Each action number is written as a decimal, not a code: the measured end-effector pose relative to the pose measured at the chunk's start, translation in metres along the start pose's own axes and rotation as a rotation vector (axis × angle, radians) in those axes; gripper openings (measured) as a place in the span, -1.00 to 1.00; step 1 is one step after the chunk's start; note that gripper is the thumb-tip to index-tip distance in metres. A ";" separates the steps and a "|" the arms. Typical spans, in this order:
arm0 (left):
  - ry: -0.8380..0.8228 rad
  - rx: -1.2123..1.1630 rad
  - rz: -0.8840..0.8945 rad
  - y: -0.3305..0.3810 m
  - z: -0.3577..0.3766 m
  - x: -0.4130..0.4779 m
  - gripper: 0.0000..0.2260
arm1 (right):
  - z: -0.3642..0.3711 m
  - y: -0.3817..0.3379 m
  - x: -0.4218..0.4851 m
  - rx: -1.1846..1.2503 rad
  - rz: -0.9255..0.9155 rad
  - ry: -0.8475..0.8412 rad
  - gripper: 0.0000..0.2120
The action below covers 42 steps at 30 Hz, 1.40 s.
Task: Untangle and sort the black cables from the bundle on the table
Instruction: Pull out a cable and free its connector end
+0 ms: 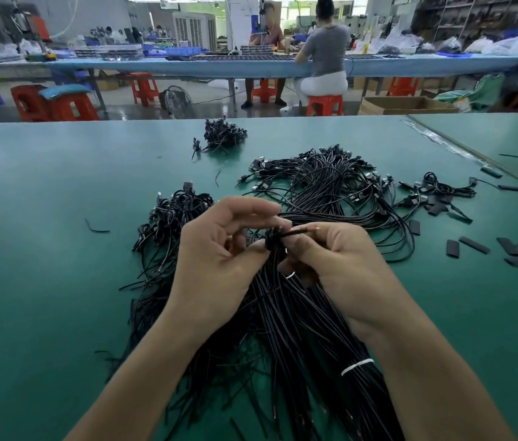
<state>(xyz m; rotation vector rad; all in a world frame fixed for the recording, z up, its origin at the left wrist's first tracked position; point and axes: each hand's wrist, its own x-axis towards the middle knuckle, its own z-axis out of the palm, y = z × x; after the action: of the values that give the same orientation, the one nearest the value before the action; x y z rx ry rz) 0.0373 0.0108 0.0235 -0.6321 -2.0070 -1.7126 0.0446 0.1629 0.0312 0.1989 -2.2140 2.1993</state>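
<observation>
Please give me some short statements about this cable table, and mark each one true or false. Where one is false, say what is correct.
1. The left hand and the right hand both hold black cables. True.
2. The table is red. False: it is green.
3. A white tie binds some cables. True.
4. The short black sleeves lie left of the hands. False: they lie to the right.
</observation>
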 end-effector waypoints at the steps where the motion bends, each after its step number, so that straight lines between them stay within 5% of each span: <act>1: 0.003 0.013 0.022 0.000 0.001 -0.001 -0.49 | 0.001 0.001 0.001 0.029 0.016 -0.001 -0.85; 5: 0.016 -0.141 0.035 0.001 -0.002 -0.002 -0.55 | 0.006 -0.002 0.000 0.154 0.036 -0.020 -0.86; 9: 0.028 -0.189 0.002 0.001 -0.001 -0.003 -0.90 | 0.009 0.000 -0.002 -0.049 -0.085 0.046 -0.86; 12: 0.077 -0.140 -0.035 -0.004 0.000 -0.004 -0.72 | 0.009 -0.003 -0.002 -0.251 -0.215 0.168 -0.89; 16: 0.023 -0.210 -0.331 -0.008 -0.004 -0.003 -0.63 | 0.005 -0.009 -0.003 -0.305 -0.396 0.201 -0.90; 20: -0.231 -0.465 -0.545 -0.009 -0.009 -0.003 -0.85 | 0.009 -0.008 -0.006 -0.371 -0.484 0.148 -0.87; 26: -0.307 -0.365 -0.474 -0.005 -0.018 0.001 -0.93 | 0.009 -0.003 -0.005 -0.401 -0.485 0.155 -0.84; 32: -0.150 -0.161 -0.315 -0.009 -0.009 -0.001 -0.87 | 0.009 0.008 0.000 -0.374 -0.432 0.224 -0.87; 37: -0.085 0.019 -0.163 -0.015 -0.003 -0.004 -0.78 | 0.012 0.016 0.004 -0.238 -0.327 0.221 -0.86; 42: -0.074 0.043 0.009 -0.014 -0.003 -0.005 -0.75 | 0.020 0.017 0.004 0.148 -0.151 0.131 -0.84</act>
<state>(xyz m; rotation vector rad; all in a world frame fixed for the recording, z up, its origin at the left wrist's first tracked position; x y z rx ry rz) 0.0335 0.0056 0.0099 -0.6977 -2.0822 -1.6589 0.0401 0.1428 0.0146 0.2099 -1.9063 2.2256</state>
